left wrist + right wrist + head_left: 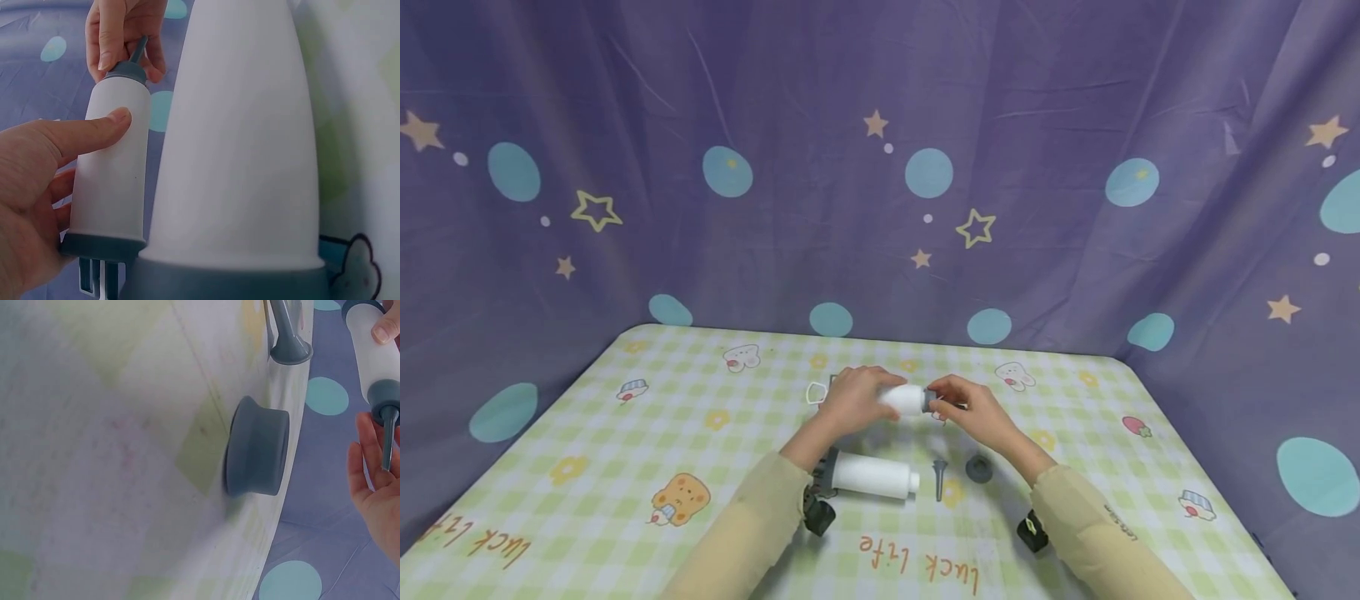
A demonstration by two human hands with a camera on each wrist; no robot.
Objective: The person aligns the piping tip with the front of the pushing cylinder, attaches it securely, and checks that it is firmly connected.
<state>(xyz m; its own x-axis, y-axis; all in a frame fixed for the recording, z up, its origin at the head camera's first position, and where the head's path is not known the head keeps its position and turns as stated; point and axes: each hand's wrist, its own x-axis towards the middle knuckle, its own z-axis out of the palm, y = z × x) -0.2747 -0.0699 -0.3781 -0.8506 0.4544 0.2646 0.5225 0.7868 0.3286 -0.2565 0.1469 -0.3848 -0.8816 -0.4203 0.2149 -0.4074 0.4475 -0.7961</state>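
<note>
My left hand (853, 400) grips the white barrel of an icing syringe (904, 400), held sideways above the table. In the left wrist view its thumb lies along the barrel (109, 181), above a dark grey lower collar (103, 245). At the other end my right hand (973, 407) pinches the grey end cap (127, 70). A thin grey nozzle (389, 440) sticks out of that cap between the right fingers. Below the left hand lies a second white syringe (872, 475) with a grey collar and a short white tip.
A loose grey nozzle (939, 479) and a round grey cap (979, 468) lie on the checked tablecloth (700, 533), right of the second syringe. Behind the left hand a white loop (816, 392) shows. A purple curtain (820, 100) hangs behind the table.
</note>
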